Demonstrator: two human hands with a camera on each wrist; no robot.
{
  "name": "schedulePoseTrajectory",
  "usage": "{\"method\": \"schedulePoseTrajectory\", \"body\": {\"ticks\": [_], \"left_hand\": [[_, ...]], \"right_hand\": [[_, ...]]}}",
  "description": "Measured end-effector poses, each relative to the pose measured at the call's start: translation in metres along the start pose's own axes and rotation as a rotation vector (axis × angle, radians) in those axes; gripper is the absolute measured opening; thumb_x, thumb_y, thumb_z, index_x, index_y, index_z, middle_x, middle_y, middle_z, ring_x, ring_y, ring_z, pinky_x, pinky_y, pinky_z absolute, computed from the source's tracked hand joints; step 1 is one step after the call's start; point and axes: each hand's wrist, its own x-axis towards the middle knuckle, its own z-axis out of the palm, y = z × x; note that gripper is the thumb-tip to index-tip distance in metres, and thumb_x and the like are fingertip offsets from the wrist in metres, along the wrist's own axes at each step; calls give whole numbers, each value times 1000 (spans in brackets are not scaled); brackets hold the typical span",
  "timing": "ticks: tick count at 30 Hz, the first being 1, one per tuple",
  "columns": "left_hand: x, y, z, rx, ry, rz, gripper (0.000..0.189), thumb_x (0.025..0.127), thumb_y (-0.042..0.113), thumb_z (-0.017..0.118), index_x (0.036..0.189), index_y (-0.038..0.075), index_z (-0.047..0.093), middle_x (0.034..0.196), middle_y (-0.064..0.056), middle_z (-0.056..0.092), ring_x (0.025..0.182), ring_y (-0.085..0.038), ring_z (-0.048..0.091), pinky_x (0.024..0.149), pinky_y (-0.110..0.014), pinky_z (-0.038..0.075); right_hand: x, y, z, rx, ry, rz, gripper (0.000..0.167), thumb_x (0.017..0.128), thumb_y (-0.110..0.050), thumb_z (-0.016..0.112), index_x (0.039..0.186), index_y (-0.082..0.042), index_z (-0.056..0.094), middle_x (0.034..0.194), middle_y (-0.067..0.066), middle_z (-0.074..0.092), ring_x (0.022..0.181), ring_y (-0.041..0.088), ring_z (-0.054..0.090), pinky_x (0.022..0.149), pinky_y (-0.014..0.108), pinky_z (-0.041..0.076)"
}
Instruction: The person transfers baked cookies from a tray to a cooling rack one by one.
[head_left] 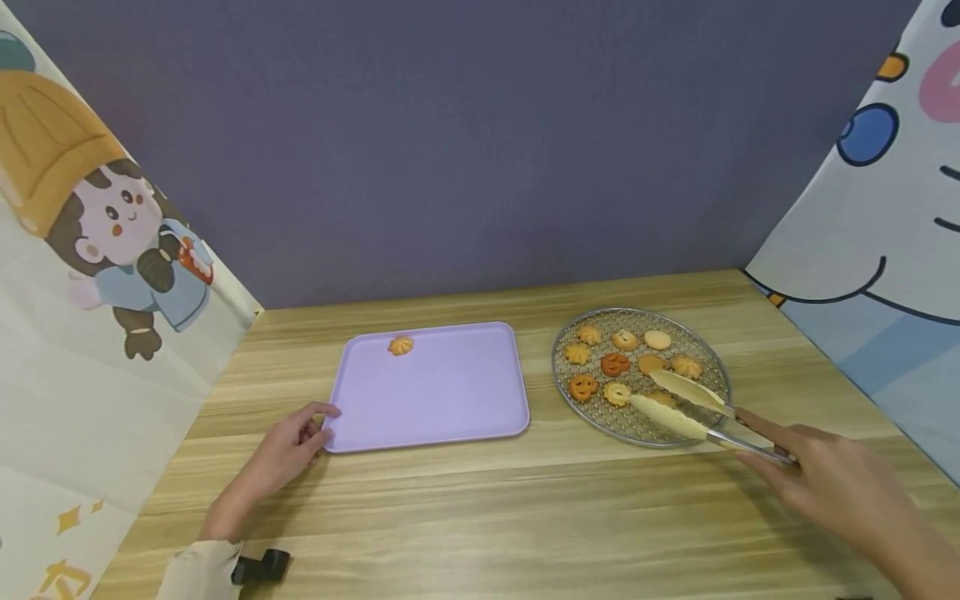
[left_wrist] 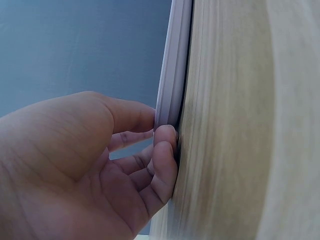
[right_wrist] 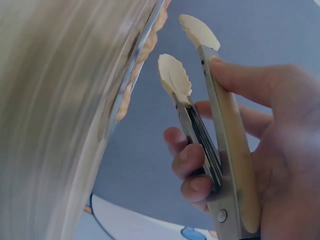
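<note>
In the head view my left hand [head_left: 283,448] is at the lower left corner of a lilac rectangular tray [head_left: 442,396], its thumb and curled fingers gripping the rim [left_wrist: 172,70]. One ridged, golden cookie [head_left: 401,345] lies near the tray's far edge. My right hand [head_left: 847,487] holds metal tongs with cream scalloped tips [head_left: 675,419], spread apart over the near right part of a round metal tray [head_left: 624,319]. Several cookies sit on that tray: a pale round one [head_left: 657,339], a reddish face-shaped one [head_left: 615,364] and flower-shaped ones. The tongs partly cover a cookie [head_left: 663,398] between their tips.
Both trays lie on a wood-grain table [head_left: 465,508], the round one to the right. A dark grey panel [head_left: 480,150] rises behind. Cartoon-printed sheets [head_left: 112,217] stand along the left and right sides. A black strap piece [head_left: 260,567] is at my left wrist.
</note>
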Motion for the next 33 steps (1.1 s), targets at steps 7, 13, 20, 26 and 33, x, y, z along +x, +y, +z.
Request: {"method": "schedulePoseTrajectory", "body": {"ticks": [7, 13, 20, 26, 33], "left_hand": [[1, 0, 0, 4, -6, -17, 28, 99, 2, 57, 127, 2, 58, 74, -6, 56, 57, -13, 53, 48, -24, 44], [1, 1, 0, -4, -3, -24, 28, 99, 2, 57, 127, 1, 58, 75, -7, 56, 58, -13, 53, 48, -24, 45], [1, -2, 1, 6, 2, -34, 28, 99, 2, 56, 126, 2, 58, 76, -6, 57, 59, -13, 53, 49, -25, 46], [0, -1, 1, -1, 3, -38, 28, 98, 2, 57, 126, 2, 58, 76, -6, 57, 58, -13, 53, 49, -25, 45], [0, 2, 0, -1, 7, -24, 27, 98, 2, 57, 126, 1, 59, 75, -5, 57, 58, -12, 52, 49, -24, 44]], "right_hand": [[13, -18, -1, 43, 42, -50, 60, 85, -42, 77, 137, -17, 61, 88, 15, 69, 60, 20, 62, 47, 44, 49], [24, -34, -1, 109, 54, -78, 84, 82, -45, 79, 152, -20, 42, 111, 29, 65, 84, 41, 67, 71, 66, 51], [40, -50, 1, 95, 61, -139, 92, 81, -49, 79, 156, -20, 34, 110, 29, 65, 86, 42, 66, 70, 63, 52], [56, -65, 1, 46, 44, -181, 89, 80, -56, 75, 152, -17, 40, 103, 24, 64, 60, 22, 58, 46, 37, 47], [72, -84, 8, -4, 30, -246, 103, 73, -75, 70, 154, -21, 36, 99, 22, 65, 48, 9, 42, 40, 25, 33]]}}
